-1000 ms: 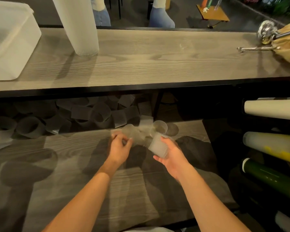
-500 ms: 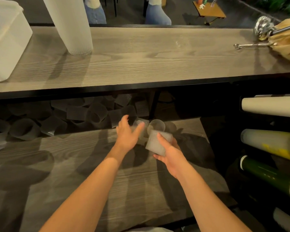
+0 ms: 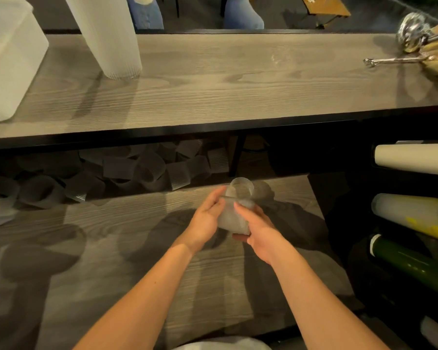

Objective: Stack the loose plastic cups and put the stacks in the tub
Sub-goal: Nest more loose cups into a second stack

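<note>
**Operator:** What has changed in the last second?

**Technician:** The left hand (image 3: 208,218), which half a second ago reached with spread fingers toward the loose cups, has returned. It now lies flat-fingered against the small ribbed translucent plastic cup stack (image 3: 234,214). The right hand (image 3: 259,236) holds that stack from below and beside, fingers curled round it, above the lower grey wood-grain shelf (image 3: 137,248). Judged from this, another cup is being seated on the stack.

**Operator:** Containers, largest first?

**Technician:** The white translucent rectangular tub (image 3: 8,61) sits at the far left of the upper wood-grain counter (image 3: 238,92); its contents cannot be told. Beside it stands a tall white column of stacked cups (image 3: 109,36), outside the tub. The scattered loose translucent cups (image 3: 127,170) lie at the back of the lower shelf, so much stacking remains.
</note>
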